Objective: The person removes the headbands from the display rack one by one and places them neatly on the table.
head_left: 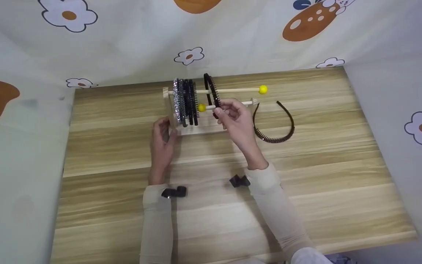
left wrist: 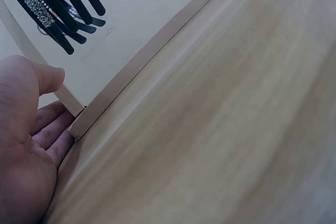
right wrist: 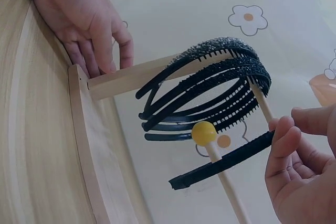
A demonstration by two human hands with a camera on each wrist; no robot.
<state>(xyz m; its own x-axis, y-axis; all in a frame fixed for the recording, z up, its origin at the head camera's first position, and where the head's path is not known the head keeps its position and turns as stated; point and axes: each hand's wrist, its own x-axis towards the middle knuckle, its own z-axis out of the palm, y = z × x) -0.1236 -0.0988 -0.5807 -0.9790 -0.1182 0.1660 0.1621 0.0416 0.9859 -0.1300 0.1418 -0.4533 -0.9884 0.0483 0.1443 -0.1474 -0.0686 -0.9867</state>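
Observation:
A wooden headband stand (head_left: 166, 96) has two rods, each with a yellow ball tip. Several black and silvery toothed headbands (head_left: 185, 101) hang together at the left of the upper rod (head_left: 234, 90). My right hand (head_left: 238, 123) pinches another black headband (head_left: 211, 86), which loops over that rod farther right. In the right wrist view, one arm of this headband (right wrist: 231, 164) crosses the lower rod (right wrist: 228, 190). My left hand (head_left: 161, 143) rests at the stand's left end. Its extended fingers (left wrist: 52, 129) touch the bottom corner by the upright (left wrist: 68, 100).
A dark brown toothed headband (head_left: 275, 140) lies on the wood-grain table (head_left: 211, 220), right of the stand. The lower rod's yellow ball (head_left: 202, 107) points left, and the upper rod's yellow ball (head_left: 263, 90) points right. A patterned curtain (head_left: 130, 44) stands behind the table.

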